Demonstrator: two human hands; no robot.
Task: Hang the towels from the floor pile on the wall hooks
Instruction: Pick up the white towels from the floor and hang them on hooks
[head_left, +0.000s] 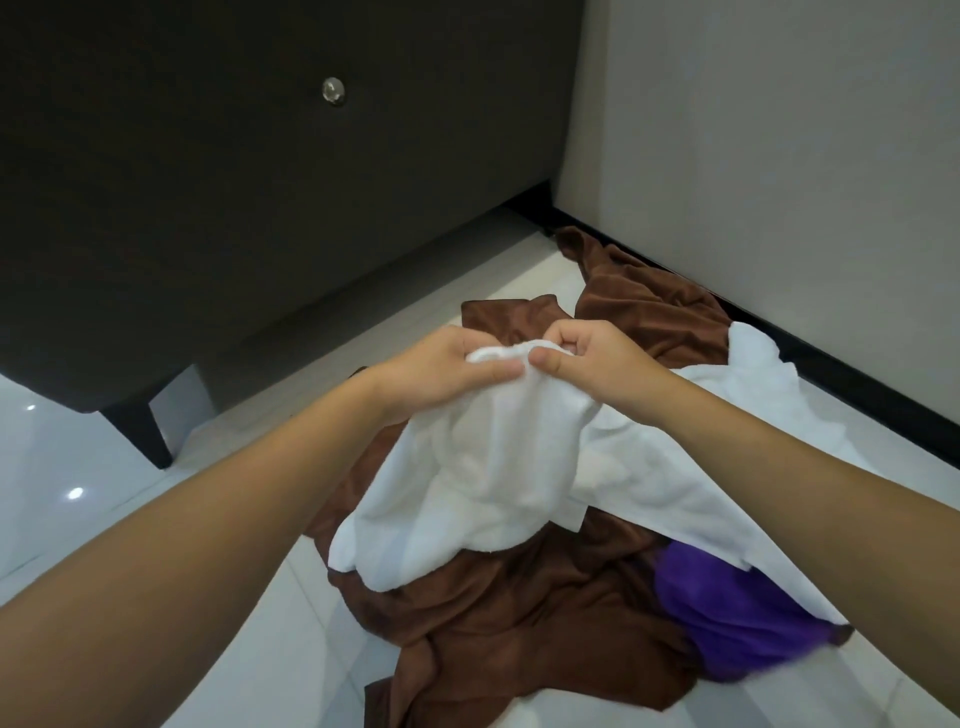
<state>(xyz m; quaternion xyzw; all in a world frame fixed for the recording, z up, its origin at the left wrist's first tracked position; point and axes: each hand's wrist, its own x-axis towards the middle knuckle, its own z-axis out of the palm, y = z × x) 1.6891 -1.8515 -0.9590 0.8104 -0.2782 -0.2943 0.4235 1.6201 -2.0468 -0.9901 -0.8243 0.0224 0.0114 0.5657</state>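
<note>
Towel pile (447, 654) lies on glossy white floor tiles (78, 457), below both hands. The left hand (441, 371) and the right hand (597, 364) meet thumb tip to thumb tip. Each pinches the bunched top edge of a white towel (493, 467) between thumb and curled fingers. The towel hangs from that grip toward the wrists, its lower folds resting on a brown towel (519, 597) spread beneath the forearms. A purple towel (727, 623) sits under the right forearm, partly covered by white cloth; whether that cloth is the same towel I cannot tell. Beyond the right hand, more brown cloth reaches a pale wall (779, 156). Beyond the left hand stands a dark cabinet (208, 182) with a round metal knob (332, 92).
</note>
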